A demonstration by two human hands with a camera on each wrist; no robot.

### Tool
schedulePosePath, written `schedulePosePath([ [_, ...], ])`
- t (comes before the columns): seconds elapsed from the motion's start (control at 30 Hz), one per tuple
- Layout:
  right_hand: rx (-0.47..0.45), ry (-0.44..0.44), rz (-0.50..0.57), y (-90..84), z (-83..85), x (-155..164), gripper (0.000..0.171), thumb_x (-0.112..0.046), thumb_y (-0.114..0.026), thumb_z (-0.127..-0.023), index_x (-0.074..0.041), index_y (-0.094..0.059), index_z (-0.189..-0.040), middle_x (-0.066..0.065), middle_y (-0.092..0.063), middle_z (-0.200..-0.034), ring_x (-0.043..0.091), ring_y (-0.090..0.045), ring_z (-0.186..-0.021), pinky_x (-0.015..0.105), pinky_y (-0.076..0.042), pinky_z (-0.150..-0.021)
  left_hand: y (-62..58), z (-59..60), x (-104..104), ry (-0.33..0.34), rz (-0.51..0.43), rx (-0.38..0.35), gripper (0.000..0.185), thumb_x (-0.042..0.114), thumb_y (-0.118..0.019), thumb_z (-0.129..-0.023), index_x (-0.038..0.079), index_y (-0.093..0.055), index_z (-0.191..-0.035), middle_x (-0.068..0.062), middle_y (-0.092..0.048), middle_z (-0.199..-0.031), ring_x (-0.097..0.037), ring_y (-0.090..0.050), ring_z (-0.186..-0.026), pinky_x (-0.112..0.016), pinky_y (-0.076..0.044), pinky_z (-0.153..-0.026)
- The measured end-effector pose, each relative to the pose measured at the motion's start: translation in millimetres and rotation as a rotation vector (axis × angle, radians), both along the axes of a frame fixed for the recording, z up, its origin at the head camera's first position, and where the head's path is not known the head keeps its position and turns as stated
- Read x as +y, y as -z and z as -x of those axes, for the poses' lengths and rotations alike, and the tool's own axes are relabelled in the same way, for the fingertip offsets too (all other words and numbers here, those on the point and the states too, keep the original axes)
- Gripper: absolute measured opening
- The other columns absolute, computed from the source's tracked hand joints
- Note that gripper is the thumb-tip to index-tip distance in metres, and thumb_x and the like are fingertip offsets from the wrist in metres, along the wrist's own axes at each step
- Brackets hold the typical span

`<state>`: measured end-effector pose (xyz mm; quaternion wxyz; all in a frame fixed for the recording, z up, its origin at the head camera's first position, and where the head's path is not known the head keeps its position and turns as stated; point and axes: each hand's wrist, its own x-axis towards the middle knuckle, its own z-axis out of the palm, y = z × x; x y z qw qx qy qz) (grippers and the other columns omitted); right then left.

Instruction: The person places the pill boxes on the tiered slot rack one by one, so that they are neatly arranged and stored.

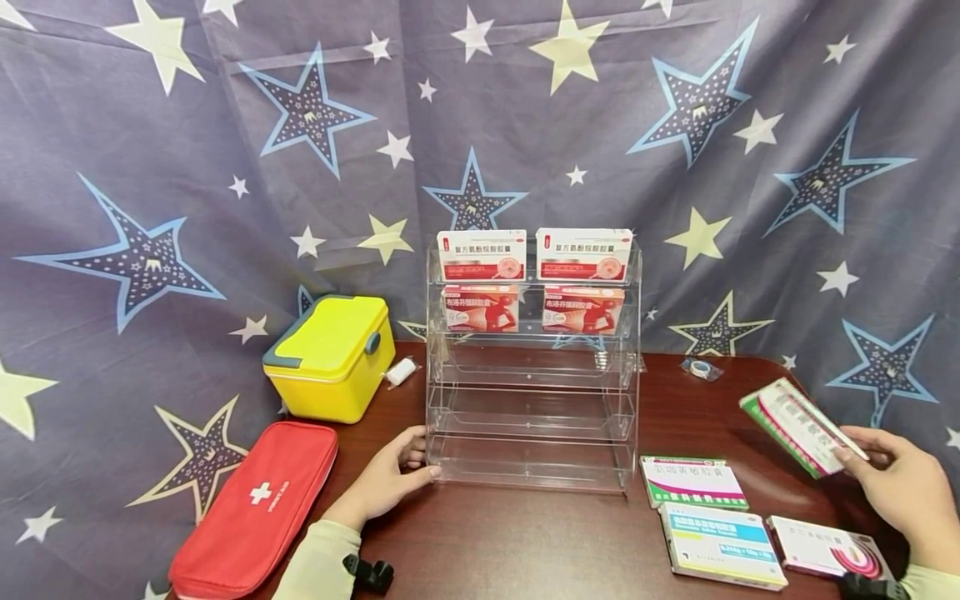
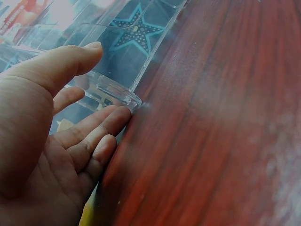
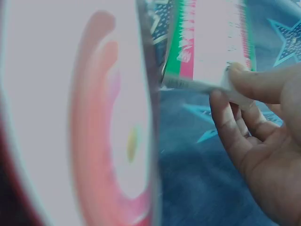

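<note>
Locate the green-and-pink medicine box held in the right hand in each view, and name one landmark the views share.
Head: green-and-pink medicine box at far right, tilted above the table, pinched in the right hand.
Left wrist: not in view; only the left hand at the clear rack's corner.
Right wrist: top centre, fingertips gripping its lower edge.
Shared landmark: the star-patterned cloth.
</note>
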<state>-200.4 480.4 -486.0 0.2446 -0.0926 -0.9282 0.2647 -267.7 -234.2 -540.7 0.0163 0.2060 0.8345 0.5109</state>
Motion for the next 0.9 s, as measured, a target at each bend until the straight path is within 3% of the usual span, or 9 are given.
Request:
schedulePosePath([
  [0.1, 0.109, 0.023, 0.123, -15.0, 1.8, -15.9, 0.037, -0.008, -0.076, -0.096, 0.011, -0.066, -0.125, -0.014, -0.071, -0.075, -0.023, -0.044, -0.066, 0.010, -0.039, -0.054, -0.4, -0.5, -0.4, 0.000, 0.003, -0.002, 0.063, 0.026, -0.083, -0.093, 0.015, -0.052, -0.147, -0.008, -0.068, -0.119, -0.022, -0.068, -0.103, -0.034, -0.052, -0.091],
  [0.2, 0.243, -0.024, 0.284, -40.3, 5.4, -40.3, 0.027, -0.006, -0.076, -0.095, 0.000, -0.071, -0.121, -0.036, -0.057, -0.077, -0.017, -0.055, -0.062, 0.010, -0.046, -0.054, -0.5, -0.6, -0.5, -0.003, 0.010, -0.003, 0.063, 0.028, -0.083, -0.093, 0.015, -0.052, -0.147, -0.008, -0.068, -0.120, -0.022, -0.068, -0.104, -0.034, -0.052, -0.092],
  [0.33, 0.361, -0.163, 0.340, -82.1, 12.1, -80.2, 0.030, -0.001, -0.076, -0.094, -0.012, -0.070, -0.122, -0.024, -0.065, -0.084, -0.006, -0.063, -0.059, 0.014, -0.051, -0.053, -0.5, -0.3, -0.5, -0.007, 0.017, -0.003, 0.063, 0.028, -0.082, -0.093, 0.014, -0.052, -0.147, -0.007, -0.068, -0.119, -0.021, -0.068, -0.104, -0.034, -0.052, -0.092],
  [0.43, 0.404, -0.274, 0.275, -113.0, 18.7, -113.8, 0.033, 0.004, -0.077, -0.092, 0.001, -0.069, -0.123, -0.023, -0.066, -0.086, -0.006, -0.064, -0.059, 0.013, -0.051, -0.054, -0.5, 0.0, -0.5, -0.010, 0.019, -0.005, 0.063, 0.028, -0.083, -0.093, 0.014, -0.052, -0.147, -0.007, -0.068, -0.119, -0.021, -0.067, -0.104, -0.034, -0.052, -0.092],
  [0.57, 0.452, -0.425, 0.205, -145.2, 30.4, -163.9, 0.032, 0.009, -0.081, -0.086, 0.003, -0.073, -0.117, -0.016, -0.068, -0.088, -0.008, -0.065, -0.068, 0.010, -0.052, -0.062, 0.0, 0.6, -1.0, -0.008, 0.022, 0.000, 0.063, 0.028, -0.082, -0.094, 0.013, -0.052, -0.146, -0.007, -0.067, -0.119, -0.021, -0.067, -0.103, -0.033, -0.052, -0.091],
  [0.7, 0.459, -0.526, 0.146, -159.3, 45.1, -215.3, 0.030, 0.005, -0.087, -0.082, -0.007, -0.079, -0.109, -0.005, -0.073, -0.087, -0.005, -0.064, -0.072, 0.009, -0.050, -0.064, 0.1, 0.6, -1.3, -0.006, 0.019, 0.006, 0.062, 0.027, -0.082, -0.094, 0.013, -0.052, -0.146, -0.007, -0.067, -0.118, -0.020, -0.068, -0.102, -0.033, -0.052, -0.091],
  [0.9, 0.440, -0.573, 0.030, -153.5, 64.1, -284.7, 0.025, -0.006, -0.090, -0.082, -0.014, -0.076, -0.101, -0.002, -0.076, -0.087, 0.009, -0.070, -0.069, 0.022, -0.054, -0.061, 0.8, 0.1, -0.1, -0.009, 0.011, -0.006, 0.063, 0.025, -0.083, -0.092, 0.013, -0.052, -0.146, -0.006, -0.068, -0.118, -0.019, -0.068, -0.102, -0.032, -0.052, -0.091],
])
